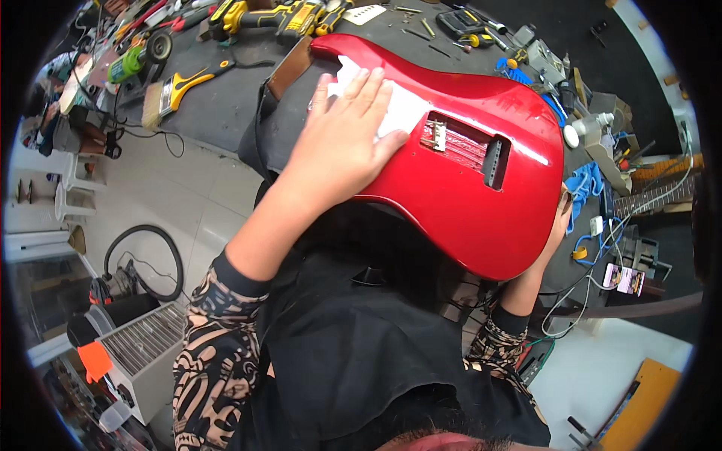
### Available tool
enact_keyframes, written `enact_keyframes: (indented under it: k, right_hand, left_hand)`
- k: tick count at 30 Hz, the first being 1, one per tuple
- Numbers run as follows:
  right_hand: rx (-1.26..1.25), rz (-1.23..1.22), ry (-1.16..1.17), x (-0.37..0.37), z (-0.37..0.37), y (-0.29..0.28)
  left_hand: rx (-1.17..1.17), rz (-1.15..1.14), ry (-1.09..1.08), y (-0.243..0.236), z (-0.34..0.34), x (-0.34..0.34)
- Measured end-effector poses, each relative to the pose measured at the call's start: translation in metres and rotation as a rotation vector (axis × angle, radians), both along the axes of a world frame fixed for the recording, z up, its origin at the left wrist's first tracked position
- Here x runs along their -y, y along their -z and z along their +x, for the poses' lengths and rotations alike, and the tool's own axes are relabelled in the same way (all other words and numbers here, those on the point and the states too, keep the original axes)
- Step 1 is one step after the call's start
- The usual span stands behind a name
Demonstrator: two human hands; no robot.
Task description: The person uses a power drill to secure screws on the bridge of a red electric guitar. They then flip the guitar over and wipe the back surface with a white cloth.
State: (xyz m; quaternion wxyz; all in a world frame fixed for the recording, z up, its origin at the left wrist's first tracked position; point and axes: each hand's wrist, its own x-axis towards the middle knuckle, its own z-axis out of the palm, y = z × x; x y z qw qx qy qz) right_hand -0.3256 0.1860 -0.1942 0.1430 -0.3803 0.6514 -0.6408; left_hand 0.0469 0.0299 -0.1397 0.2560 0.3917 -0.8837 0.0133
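A glossy red electric guitar body (481, 210) lies back side up in front of me, partly over the bench edge. Two cutouts in its back show metal parts and springs (462, 150). My left hand (346, 135) rests flat with fingers stretched on a white cloth or paper (402, 109), pressing it to the guitar's upper left. At the guitar's right edge, my right hand (558, 229) grips the rim; most of its fingers are hidden. A brown and black strap (289, 68) hangs by the guitar's left end.
The dark bench (233, 98) carries a yellow-handled brush (180, 90), a yellow and black power drill (278, 19), a green grinder (135, 62) and scattered tools. A blue cloth (583, 188), a bottle (594, 122) and cables crowd the right. A hose vacuum (124, 282) stands on the floor.
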Motion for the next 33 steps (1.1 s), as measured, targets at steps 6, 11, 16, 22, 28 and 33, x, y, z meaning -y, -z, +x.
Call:
enact_keyframes:
  k: [6,11,16,22,28,33]
  right_hand:
    - [0.188,-0.013,0.012,-0.002,-0.001,0.000]
    - [0.058,0.012,0.040,0.000,-0.018,0.011]
    - [0.070,0.028,0.098,0.004,0.003,-0.009]
    - [0.078,0.011,0.077,0.004,0.002,-0.009]
    - [0.088,0.020,0.067,0.003,0.004,-0.012]
    - [0.080,-0.015,0.055,0.004,0.005,-0.009]
  left_hand:
    - [0.055,0.224,0.250,-0.015,0.016,0.010]
    - [0.066,0.164,0.227,-0.013,-0.036,0.037]
    - [0.042,0.327,0.180,-0.022,-0.030,0.055]
    - [0.041,0.104,0.485,-0.023,-0.140,0.038]
    - [0.127,0.227,0.796,-0.053,-0.117,-0.062]
    - [0.126,-0.001,0.554,-0.048,-0.146,-0.015]
